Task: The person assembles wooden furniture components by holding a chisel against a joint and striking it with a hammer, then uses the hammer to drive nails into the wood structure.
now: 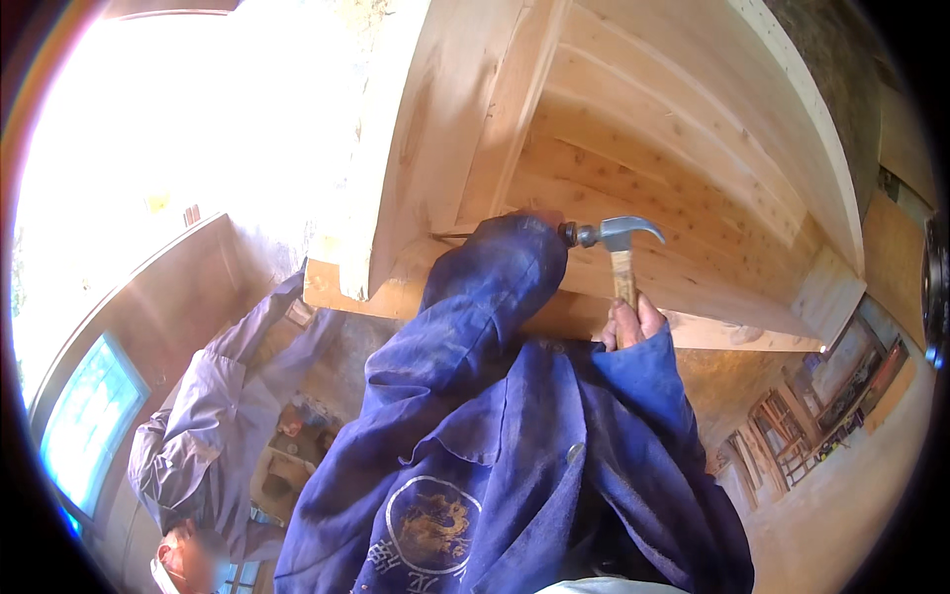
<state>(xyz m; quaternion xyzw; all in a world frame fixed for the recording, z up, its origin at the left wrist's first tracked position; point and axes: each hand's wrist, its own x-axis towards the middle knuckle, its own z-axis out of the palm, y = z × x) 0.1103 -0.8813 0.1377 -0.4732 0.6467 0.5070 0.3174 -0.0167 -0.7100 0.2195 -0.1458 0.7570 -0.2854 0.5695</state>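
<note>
My right hand grips a claw hammer by its pale handle, with the striking face at the dark end of a long, thin tool. My left hand, mostly hidden by my blue sleeve, is closed around that tool, whose thin shaft reaches left to the inner face of a board. This board belongs to a large, pale wooden box with curved edges and planked inner faces, filling the upper middle and right of the view.
A co-worker in grey clothing bends at the lower left, beside a curved wooden panel near a bright opening. Wooden frames and boards lean along the wall at the lower right. A brown board stands at the far right.
</note>
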